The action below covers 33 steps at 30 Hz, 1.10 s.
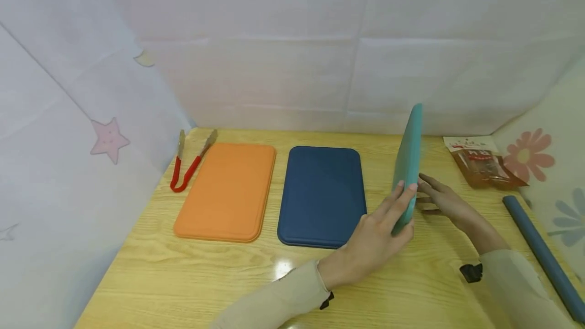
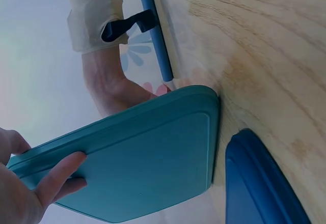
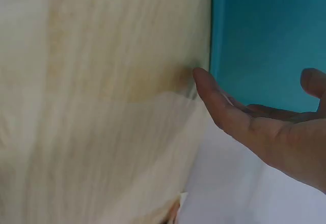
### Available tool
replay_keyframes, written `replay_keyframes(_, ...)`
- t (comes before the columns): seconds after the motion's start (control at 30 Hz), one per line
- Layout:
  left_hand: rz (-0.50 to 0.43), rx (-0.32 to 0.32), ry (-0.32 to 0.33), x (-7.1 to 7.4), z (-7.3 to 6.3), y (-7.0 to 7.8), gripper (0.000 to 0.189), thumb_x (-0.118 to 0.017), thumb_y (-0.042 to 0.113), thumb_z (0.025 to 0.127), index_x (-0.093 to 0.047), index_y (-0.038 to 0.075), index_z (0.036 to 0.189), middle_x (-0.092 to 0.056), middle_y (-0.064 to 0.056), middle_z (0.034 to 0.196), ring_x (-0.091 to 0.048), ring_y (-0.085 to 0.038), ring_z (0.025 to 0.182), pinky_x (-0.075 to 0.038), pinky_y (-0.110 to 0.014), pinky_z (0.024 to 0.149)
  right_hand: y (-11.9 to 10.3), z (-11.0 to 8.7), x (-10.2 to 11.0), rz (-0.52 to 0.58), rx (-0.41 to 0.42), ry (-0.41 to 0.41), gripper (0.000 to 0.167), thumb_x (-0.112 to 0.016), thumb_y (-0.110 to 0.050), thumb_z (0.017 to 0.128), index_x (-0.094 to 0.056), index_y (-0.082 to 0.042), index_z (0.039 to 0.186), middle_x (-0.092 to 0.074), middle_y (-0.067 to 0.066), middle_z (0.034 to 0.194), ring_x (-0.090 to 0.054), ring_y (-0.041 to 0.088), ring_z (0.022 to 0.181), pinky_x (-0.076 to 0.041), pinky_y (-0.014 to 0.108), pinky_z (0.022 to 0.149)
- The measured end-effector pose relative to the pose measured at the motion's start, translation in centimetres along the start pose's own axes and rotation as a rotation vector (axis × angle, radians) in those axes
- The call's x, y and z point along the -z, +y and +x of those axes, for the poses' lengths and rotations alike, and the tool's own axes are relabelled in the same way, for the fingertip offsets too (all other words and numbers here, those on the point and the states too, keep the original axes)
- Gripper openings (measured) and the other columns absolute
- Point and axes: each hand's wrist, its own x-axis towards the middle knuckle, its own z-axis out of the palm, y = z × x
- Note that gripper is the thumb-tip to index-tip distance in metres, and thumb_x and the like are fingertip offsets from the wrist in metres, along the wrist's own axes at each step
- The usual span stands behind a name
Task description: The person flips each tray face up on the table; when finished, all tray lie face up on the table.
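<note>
A teal cutting board (image 1: 409, 156) is held on edge, nearly upright, right of the dark blue board; its lower edge is at or close to the table. My left hand (image 1: 372, 240) grips its near end, and in the left wrist view fingers lie on the teal board's (image 2: 147, 158) grooved face. On the other side is my right hand (image 1: 450, 207), its fingers loosely extended beside the board's right face. In the right wrist view that hand (image 3: 270, 127) grips nothing; whether its fingertips touch the board I cannot tell.
A dark blue board (image 1: 322, 197) and an orange board (image 1: 228, 192) lie flat on the wooden table (image 1: 192, 278). Red-handled tongs (image 1: 185, 179) lie at the far left. At the right are a brown food packet (image 1: 484, 164) and a dark blue rod (image 1: 541, 253). Fabric walls (image 1: 283, 65) surround the table's back and sides.
</note>
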Motion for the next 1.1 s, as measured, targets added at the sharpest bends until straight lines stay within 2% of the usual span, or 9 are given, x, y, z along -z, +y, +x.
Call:
replay_keyframes(0.13, -0.051, 0.018, 0.061, 0.4, -0.6, -0.5, 0.065, -0.057, 0.003, 0.095, -0.025, 0.003, 0.152, -0.032, -0.018, 0.152, -0.06, -0.019, 0.114, -0.046, -0.005, 0.071, 0.9, 0.3, -1.1, -0.048, 0.006, -0.006, 0.079, -0.035, -0.047, 0.103, 0.006, -0.002, 0.154, -0.015, 0.037, 0.151, -0.028, 0.055, 0.132, -0.038, 0.063, 0.098)
replay_keyframes(0.4, -0.244, 0.178, 0.114, 0.8, -1.3, -1.0, 0.07, -0.056, 0.001, 0.096, -0.02, 0.011, 0.155, -0.031, -0.011, 0.153, -0.06, -0.018, 0.113, -0.048, -0.006, 0.063, 1.4, 1.0, -2.3, -0.094, 0.029, -0.017, 0.071, -0.044, -0.031, 0.104, -0.004, 0.001, 0.154, -0.018, 0.033, 0.152, -0.029, 0.053, 0.133, -0.038, 0.061, 0.1)
replay_keyframes(0.53, -0.284, 0.261, 0.181, 1.3, -1.1, -1.5, 0.067, -0.056, 0.005, 0.097, -0.022, 0.012, 0.154, -0.038, -0.01, 0.149, -0.059, -0.016, 0.114, -0.051, -0.011, 0.073, 1.8, 1.0, -2.6, -0.1, 0.043, 0.011, 0.071, -0.046, -0.03, 0.103, -0.007, 0.004, 0.153, -0.018, 0.032, 0.153, -0.029, 0.052, 0.133, -0.038, 0.06, 0.1)
replay_keyframes(0.67, -0.34, 0.42, 0.236, 2.0, -0.7, -2.1, 0.065, -0.058, 0.011, 0.097, -0.025, 0.015, 0.154, -0.064, -0.011, 0.111, -0.067, -0.01, 0.084, -0.053, -0.015, 0.066, 1.9, 0.8, -2.6, -0.103, 0.002, 0.079, 0.082, -0.054, -0.031, 0.1, -0.002, 0.005, 0.152, -0.023, 0.035, 0.149, -0.034, 0.052, 0.131, -0.037, 0.061, 0.101)
replay_keyframes(0.77, -0.484, 0.578, 0.231, 2.6, -0.6, -2.3, 0.065, -0.058, 0.014, 0.098, -0.025, 0.02, 0.153, -0.069, -0.012, 0.089, -0.067, -0.018, 0.065, -0.055, -0.022, 0.056, 1.9, 0.6, -2.5, -0.088, -0.057, 0.119, 0.087, -0.058, -0.027, 0.098, 0.0, 0.009, 0.151, -0.03, 0.039, 0.144, -0.041, 0.049, 0.127, -0.039, 0.058, 0.1)
replay_keyframes(0.83, -0.594, 0.649, 0.21, 3.0, -0.6, -2.4, 0.062, -0.056, 0.016, 0.099, -0.025, 0.02, 0.153, -0.07, -0.019, 0.1, -0.07, -0.029, 0.07, -0.058, -0.031, 0.06, 2.1, 0.5, -2.4, -0.037, -0.088, 0.128, 0.083, -0.059, -0.023, 0.098, -0.004, 0.011, 0.15, -0.034, 0.039, 0.14, -0.052, 0.043, 0.119, -0.045, 0.051, 0.097)
replay_keyframes(0.93, -0.674, 0.663, 0.162, 3.7, -0.4, -2.6, 0.05, -0.049, 0.023, 0.103, -0.034, 0.015, 0.15, -0.067, -0.023, 0.106, -0.07, -0.03, 0.071, -0.058, -0.034, 0.061, 2.7, 0.4, -1.8, 0.056, -0.106, 0.107, 0.075, -0.059, -0.014, 0.098, -0.011, 0.011, 0.15, -0.034, 0.039, 0.137, -0.063, 0.029, 0.106, -0.053, 0.041, 0.089)
replay_keyframes(1.03, -0.793, 0.681, 0.115, 4.3, 0.1, -2.9, 0.044, -0.044, 0.029, 0.104, -0.047, 0.008, 0.142, -0.06, -0.017, 0.127, -0.071, -0.027, 0.08, -0.059, -0.039, 0.061, 3.4, 0.1, -0.9, 0.094, -0.12, 0.083, 0.072, -0.059, -0.011, 0.097, -0.015, 0.01, 0.15, -0.033, 0.04, 0.136, -0.066, 0.017, 0.096, -0.056, 0.037, 0.081)
replay_keyframes(1.1, -0.867, 0.716, 0.081, 4.5, 0.5, -3.4, 0.043, -0.045, 0.03, 0.104, -0.051, 0.005, 0.139, -0.063, -0.017, 0.119, -0.07, -0.027, 0.087, -0.058, -0.042, 0.062, 3.7, -0.2, -0.3, 0.085, -0.128, 0.069, 0.071, -0.059, -0.01, 0.097, -0.016, 0.009, 0.15, -0.033, 0.041, 0.136, -0.066, 0.016, 0.093, -0.057, 0.038, 0.078)
